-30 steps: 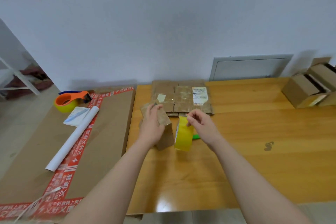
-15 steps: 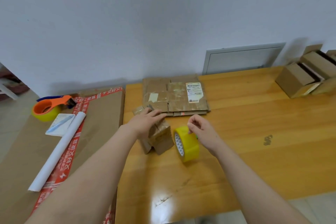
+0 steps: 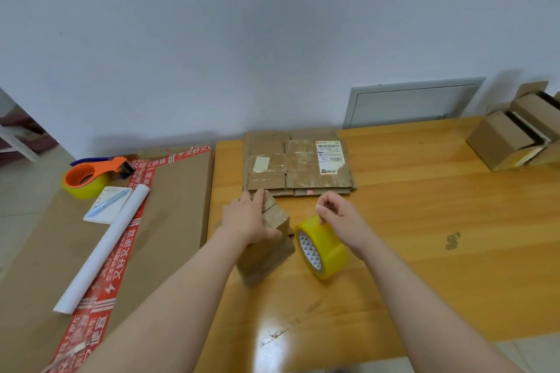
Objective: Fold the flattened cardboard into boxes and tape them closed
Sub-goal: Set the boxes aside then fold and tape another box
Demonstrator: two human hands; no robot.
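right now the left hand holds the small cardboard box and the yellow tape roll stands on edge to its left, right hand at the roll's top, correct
Not quite. The head view shows the yellow tape roll standing on edge to the right of the small cardboard box, not its left. The left hand holds the box, and the right hand is at the roll's top.

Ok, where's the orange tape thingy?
In the head view, the orange tape dispenser sits far left on the big cardboard sheet, just behind the notepad, left of the wooden table.
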